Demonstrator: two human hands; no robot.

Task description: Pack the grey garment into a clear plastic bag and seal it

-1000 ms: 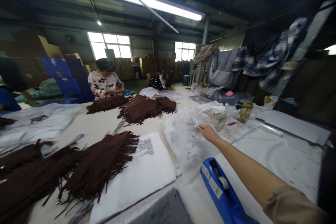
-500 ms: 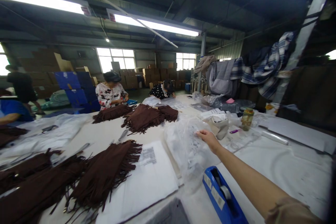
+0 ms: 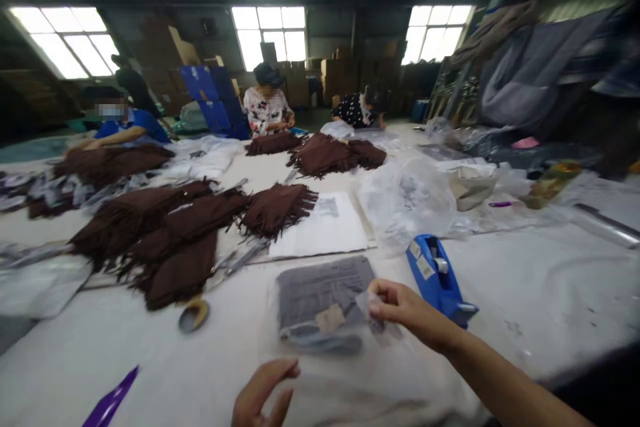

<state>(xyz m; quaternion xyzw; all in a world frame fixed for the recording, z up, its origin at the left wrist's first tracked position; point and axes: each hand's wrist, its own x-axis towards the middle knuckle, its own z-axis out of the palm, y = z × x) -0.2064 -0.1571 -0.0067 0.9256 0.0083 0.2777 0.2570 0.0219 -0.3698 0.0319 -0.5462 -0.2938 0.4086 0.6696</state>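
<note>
The right hand (image 3: 407, 310) pinches the edge of a clear plastic bag (image 3: 350, 347) that lies flat near the front edge of the desk (image 3: 525, 293), thumb and fingers closed on the film. Inside the bag sits a folded grey garment (image 3: 323, 290) with a small tan tag on it. The left hand (image 3: 263, 393) hovers at the front edge, fingers loosely curled and apart, touching nothing that can be seen.

The film is thin and slack, so a one-sided pull could likely drag the bag askew and let the grey garment slide or bunch inside it. The pinch may also slip, since only the edge is held. The blue tape dispenser (image 3: 437, 273) stands just beside the right hand, towards the right edge of the desk; a sideways sweep of the wrist could knock it. The brown fringed cloths (image 3: 170, 240) lie well apart to the left, and their loose strands seem unlikely to catch.
</note>
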